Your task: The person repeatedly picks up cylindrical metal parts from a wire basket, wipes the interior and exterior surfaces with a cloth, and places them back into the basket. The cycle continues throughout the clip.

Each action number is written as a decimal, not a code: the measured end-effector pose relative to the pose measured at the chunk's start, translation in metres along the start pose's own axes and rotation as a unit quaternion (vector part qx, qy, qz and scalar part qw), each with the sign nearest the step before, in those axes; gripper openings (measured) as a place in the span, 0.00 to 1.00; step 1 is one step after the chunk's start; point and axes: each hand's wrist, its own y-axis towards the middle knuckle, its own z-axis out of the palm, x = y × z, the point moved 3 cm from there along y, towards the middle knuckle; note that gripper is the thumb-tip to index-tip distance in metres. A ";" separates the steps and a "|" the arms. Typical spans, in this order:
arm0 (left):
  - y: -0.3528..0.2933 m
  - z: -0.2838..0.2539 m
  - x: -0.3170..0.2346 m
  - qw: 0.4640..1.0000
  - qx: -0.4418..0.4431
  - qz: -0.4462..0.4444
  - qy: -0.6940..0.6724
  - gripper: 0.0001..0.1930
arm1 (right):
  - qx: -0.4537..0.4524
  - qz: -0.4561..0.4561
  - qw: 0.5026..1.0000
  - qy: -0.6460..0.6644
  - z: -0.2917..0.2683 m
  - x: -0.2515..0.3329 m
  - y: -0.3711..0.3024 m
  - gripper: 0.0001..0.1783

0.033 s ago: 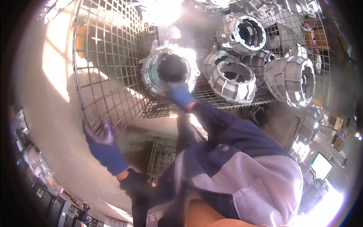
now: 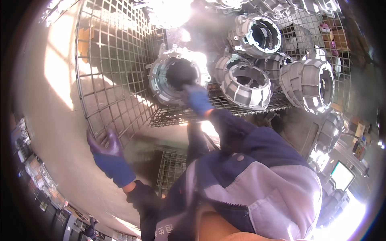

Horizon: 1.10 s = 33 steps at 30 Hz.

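Observation:
A round grey metal housing (image 2: 159,86) with a wide dark opening and lugs around its rim sits in a wire cage. My right hand (image 2: 198,99), in a blue and dark glove, reaches to the near right part of this rim. Its fingers are blurred, so their grip does not show. At the near left corner of the cage my left hand (image 2: 107,154), in a blue glove with a purple coated front, has thumb and fingers apart. It is beside the wire side panel (image 2: 112,76), and I cannot tell whether it touches the wire.
Several similar housings lie to the right, among them a tilted one (image 2: 246,86), one on its side (image 2: 307,84) and an upper one (image 2: 257,36). A wire mesh edge (image 2: 173,115) crosses in front of me. A lit screen (image 2: 342,175) stands at the lower right.
My right hand has shifted a little to the right along the housing's near rim. My left hand stays by the cage corner, almost unmoved.

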 end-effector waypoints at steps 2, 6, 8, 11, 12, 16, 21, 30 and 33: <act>0.000 0.000 -0.001 1.000 0.009 -0.012 -0.026 0.34 | 0.075 0.179 0.974 -0.114 -0.049 -0.051 -0.012 0.15; -0.002 0.002 -0.008 0.999 -0.017 0.020 -0.036 0.31 | 0.008 0.136 0.939 -0.315 -0.142 -0.143 -0.041 0.41; -0.002 0.006 -0.010 0.999 -0.016 0.027 -0.043 0.30 | 0.236 0.257 0.919 -0.184 -0.153 -0.202 -0.049 0.39; 0.000 0.003 -0.010 0.997 -0.017 0.013 -0.069 0.29 | 0.326 0.248 0.902 -0.135 -0.144 -0.248 -0.050 0.35; 0.001 0.001 -0.013 0.995 -0.029 0.053 -0.078 0.29 | 0.303 0.234 0.919 -0.100 -0.142 -0.257 -0.048 0.31; -0.034 0.006 -0.038 0.961 -0.170 0.204 0.073 0.27 | 0.293 0.254 0.918 -0.089 -0.165 -0.273 -0.054 0.26; -0.160 0.171 -0.108 0.928 0.238 0.155 -0.243 0.22 | 0.165 0.265 0.913 0.261 -0.247 -0.213 -0.075 0.16; -0.238 0.232 -0.169 0.661 0.551 -0.066 -0.504 0.20 | -0.050 0.179 0.874 0.449 -0.321 -0.055 -0.071 0.25; -0.198 0.199 -0.137 0.713 0.484 0.019 -0.507 0.20 | -0.133 0.142 0.842 0.503 -0.292 -0.021 -0.050 0.22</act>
